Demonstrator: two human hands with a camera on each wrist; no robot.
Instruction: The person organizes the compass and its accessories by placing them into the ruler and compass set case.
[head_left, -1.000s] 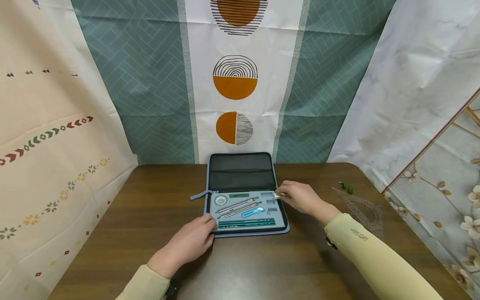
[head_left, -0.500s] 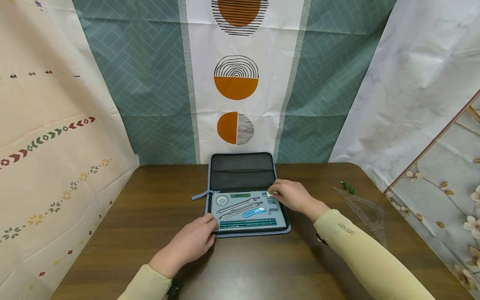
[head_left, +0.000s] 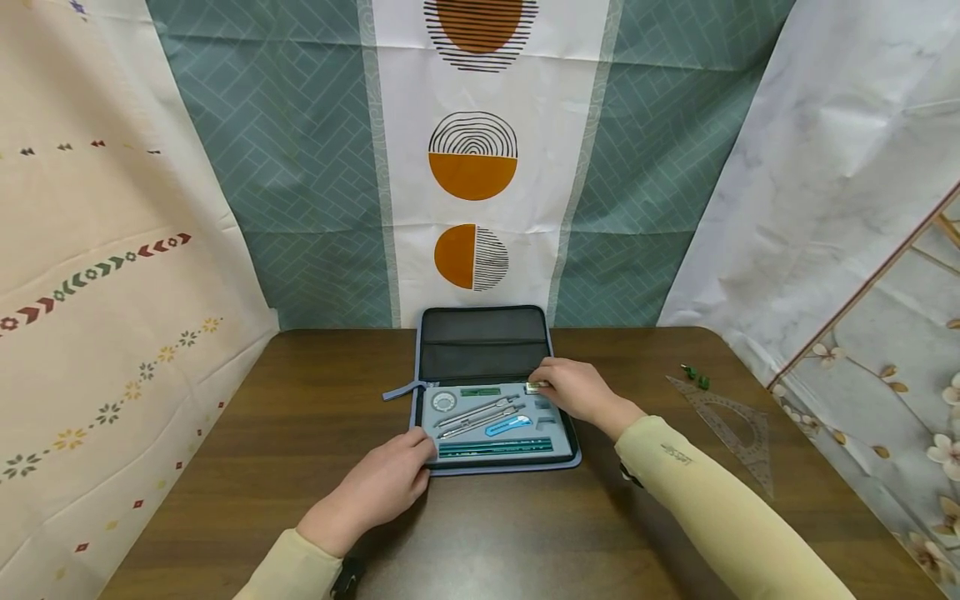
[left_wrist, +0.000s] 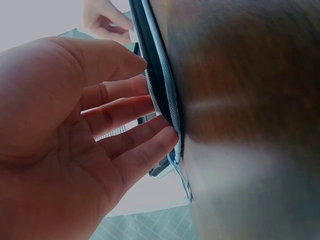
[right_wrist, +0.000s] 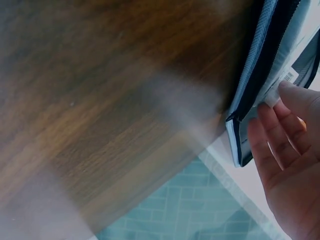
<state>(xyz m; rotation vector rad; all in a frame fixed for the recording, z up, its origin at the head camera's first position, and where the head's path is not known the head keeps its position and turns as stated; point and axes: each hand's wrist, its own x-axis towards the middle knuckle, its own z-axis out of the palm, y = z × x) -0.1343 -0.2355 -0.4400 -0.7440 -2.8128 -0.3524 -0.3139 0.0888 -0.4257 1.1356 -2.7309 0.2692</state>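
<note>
An open zip case lies on the table, its grey tray facing up. My right hand pinches a small white eraser with a printed sleeve over the tray's back right recess; its barcode shows in the right wrist view. My left hand rests at the case's front left corner, extended fingers touching the zipped edge. In the tray lie two silver compasses, a blue utility knife, several green pencils, a white ring-shaped piece and a narrow green item.
To the right on the wooden table lie a clear set square and small green pieces. A fabric pull strap sticks out left of the case. Patterned cloths hang behind and beside the table.
My right hand has moved left with the eraser, from the tray's right edge to the back right recess. The left hand stays at the case corner.
</note>
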